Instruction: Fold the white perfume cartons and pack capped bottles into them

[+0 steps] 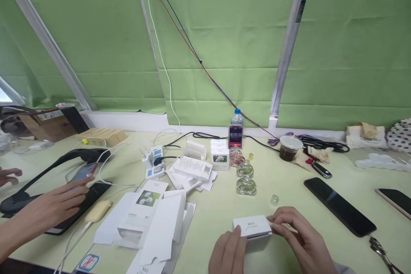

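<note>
A small white box (pixel 252 225) with printed lettering lies low at the front of the table, slightly right of centre. My left hand (pixel 228 251) grips its left side, fingers bent over the near edge. At its right end, my right hand (pixel 300 236) pinches the edge between thumb and fingers; exactly what part it pinches is hidden. Beyond the box rests a small transparent cap (pixel 274 200). Farther back stand two greenish glass bottles (pixel 246 186) and a pink glass bottle (pixel 236 158). A yellowish cap (pixel 251 156) sits beside the pink one.
Flattened white cartons (pixel 163 227) and printed boxes (pixel 192 168) spread to the left, near a power strip (pixel 154 162). Another person's hand (pixel 64 205) touches a phone at far left. A water bottle (pixel 236 126), drink cup (pixel 289 147) and black phone (pixel 339 206) surround the right side.
</note>
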A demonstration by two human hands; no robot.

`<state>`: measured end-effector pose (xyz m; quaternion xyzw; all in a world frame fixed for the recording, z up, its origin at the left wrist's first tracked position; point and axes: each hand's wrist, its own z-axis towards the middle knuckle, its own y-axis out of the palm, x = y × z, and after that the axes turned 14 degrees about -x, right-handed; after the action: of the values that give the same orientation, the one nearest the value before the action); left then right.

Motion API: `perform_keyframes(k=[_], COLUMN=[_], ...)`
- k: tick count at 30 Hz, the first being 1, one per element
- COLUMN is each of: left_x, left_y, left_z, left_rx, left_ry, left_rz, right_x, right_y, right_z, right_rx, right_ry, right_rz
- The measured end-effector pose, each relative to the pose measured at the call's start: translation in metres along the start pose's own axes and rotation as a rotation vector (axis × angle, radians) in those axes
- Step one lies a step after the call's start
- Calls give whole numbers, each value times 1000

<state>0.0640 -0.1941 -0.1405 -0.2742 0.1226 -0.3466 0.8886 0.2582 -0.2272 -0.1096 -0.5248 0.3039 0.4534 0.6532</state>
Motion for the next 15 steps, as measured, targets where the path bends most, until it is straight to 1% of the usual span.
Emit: perform_keyframes(k=[4, 7, 10, 13, 15], left_x=[0, 1, 3, 4, 5], left_y=[0, 2, 4, 5, 5], left_z=[0, -1, -2, -3, -2], left_rx=[15, 7, 27, 51, 55], left_ry=[-11, -19, -25, -44, -52], left_rz=[17, 13, 2, -2, 11], right_x=[5, 2, -4, -8, -7], right_y=[6, 15, 25, 31, 33], right_z=[-6, -9, -9, -8, -8], right_rx=[-9, 111, 231, 240, 233], right_ry=[27, 65, 106, 110, 93], right_rz=[44, 187, 289, 274, 213])
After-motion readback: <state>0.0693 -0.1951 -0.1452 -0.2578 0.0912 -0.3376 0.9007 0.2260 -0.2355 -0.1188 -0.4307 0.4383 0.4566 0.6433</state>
